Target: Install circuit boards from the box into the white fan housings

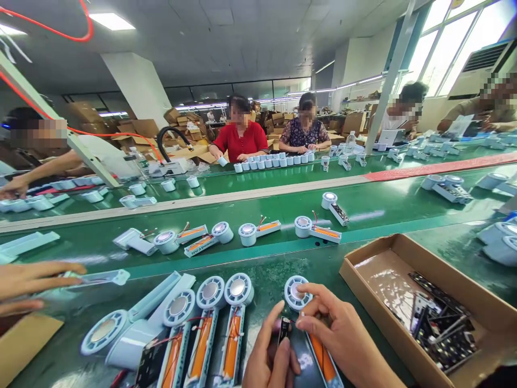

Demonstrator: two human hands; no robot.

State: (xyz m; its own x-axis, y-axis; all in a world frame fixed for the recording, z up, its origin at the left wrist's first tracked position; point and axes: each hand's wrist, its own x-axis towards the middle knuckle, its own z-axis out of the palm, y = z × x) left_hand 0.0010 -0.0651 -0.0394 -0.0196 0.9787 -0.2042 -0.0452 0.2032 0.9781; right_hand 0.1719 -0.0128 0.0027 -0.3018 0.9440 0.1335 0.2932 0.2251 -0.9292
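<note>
Left of the cardboard box (379, 269), the left hand (269, 353) pinches a small black circuit board (284, 328) between thumb and finger. The right hand (343, 328), nearer the box, has its thumb beside the board and its index fingertip over the round head of a pale-blue fan (294, 303); whether it grips a wire I cannot tell. That fan lies under the hands, its orange cell (323, 358) pointing toward the wearer.

The box's near-left wall runs close beside the right forearm, leaving a narrow strip of green surface between box and fan. Farther left of the box, past a wider gap by the left hand, a row of fans (210, 293) lies side by side, packed tightly. Loose boards (440, 328) fill the box's near right part. A co-worker's hand (36, 283) reaches in, far left of the box.

Beyond the box stretches a glossy green belt (258, 258) with spaced fans, then a pale divider (242, 193) turning red (436, 166). Farther past the box, co-workers sit before stacked cartons; windows (464, 46) stand behind, to its right.
</note>
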